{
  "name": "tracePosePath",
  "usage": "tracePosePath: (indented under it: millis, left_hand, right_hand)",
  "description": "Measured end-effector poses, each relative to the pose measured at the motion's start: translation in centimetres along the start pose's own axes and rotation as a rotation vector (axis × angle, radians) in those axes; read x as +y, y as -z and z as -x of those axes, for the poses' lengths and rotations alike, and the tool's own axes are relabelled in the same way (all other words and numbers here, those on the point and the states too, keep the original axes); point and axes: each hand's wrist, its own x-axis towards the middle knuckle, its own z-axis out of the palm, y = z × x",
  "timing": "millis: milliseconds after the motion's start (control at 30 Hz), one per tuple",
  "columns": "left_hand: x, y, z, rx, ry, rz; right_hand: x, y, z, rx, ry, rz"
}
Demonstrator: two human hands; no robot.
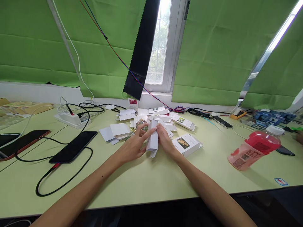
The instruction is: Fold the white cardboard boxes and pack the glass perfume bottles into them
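Both hands, left hand (132, 145) and right hand (165, 140), close their fingers around an upright small white carton (152, 138) above the table (151, 179), apparently folding it; next, the bottom flaps likely need tucking.

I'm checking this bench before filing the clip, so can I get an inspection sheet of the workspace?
Surface: pale green table, seams at left.
Job's things: small white carton, upright, held by both hands.
Clutter: flat white cartons, printed box, red drink bottle tilted, phones.
Grippers: left hand and right hand grip the carton's sides.
Cables: black cable looped to phone; power strip.
Surroundings: green curtains, window.
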Motion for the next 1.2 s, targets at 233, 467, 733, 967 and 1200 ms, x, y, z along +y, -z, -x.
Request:
tracePosePath:
  millis: [233,467,733,967,1200]
  left_hand:
    - [0.36,0.07,-0.09,-0.014,0.025,-0.005]
    - [0.42,0.02,-0.07,-0.019,0.035,0.024]
    - [0.36,-0.13,-0.05,-0.014,0.040,0.057]
    - [0.58,0.11,-0.11,-0.032,0.079,0.041]
    - [0.57,0.19,-0.06,-0.065,0.098,0.050]
  right_hand:
    - [0.21,0.20,0.01,-0.002,0.028,0.078]
    - [0.39,0.28,0.13,-0.006,0.038,0.104]
    - [0.53,0.45,0.15,-0.004,0.032,0.132]
    - [0.39,0.45,0.21,-0.006,0.038,0.150]
    - [0.47,0.54,0.21,-0.019,0.052,0.157]
